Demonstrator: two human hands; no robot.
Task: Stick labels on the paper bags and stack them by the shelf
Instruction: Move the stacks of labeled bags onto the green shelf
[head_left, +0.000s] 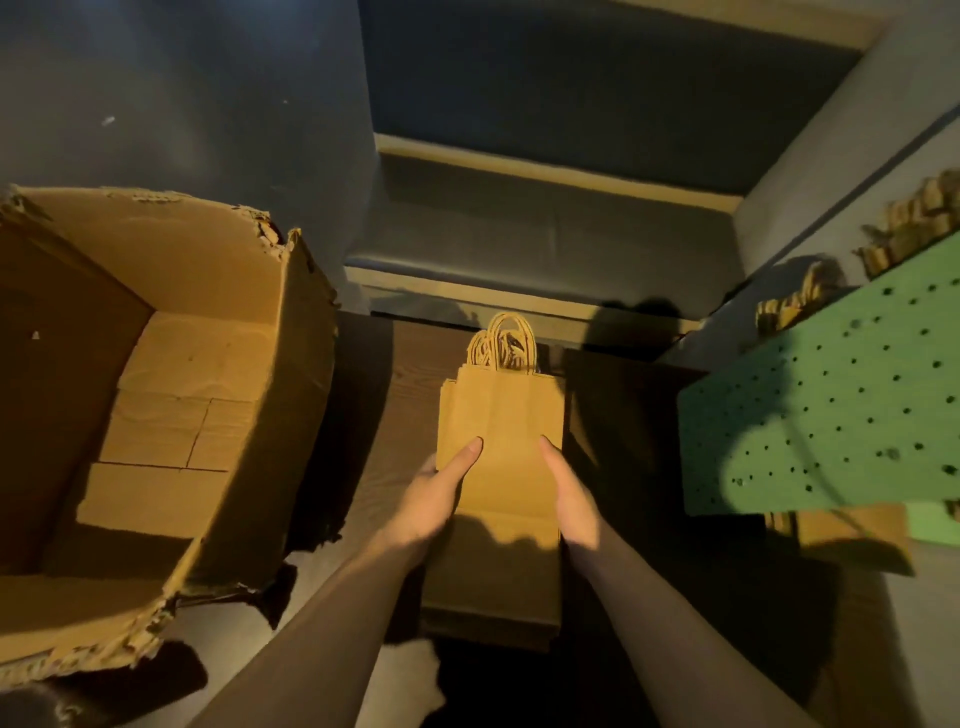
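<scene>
A stack of flat brown paper bags with twisted handles lies on the dark floor in the centre, handles pointing away from me. My left hand grips the stack's left edge, thumb on top. At the right edge, my right hand holds it the same way. No label shows on the top bag's face. The shelf with pale edges rises just beyond the handles.
A large torn cardboard box, holding flat brown packs, stands open at the left. A green perforated board juts in from the right, with more brown bags under it and bag handles behind it.
</scene>
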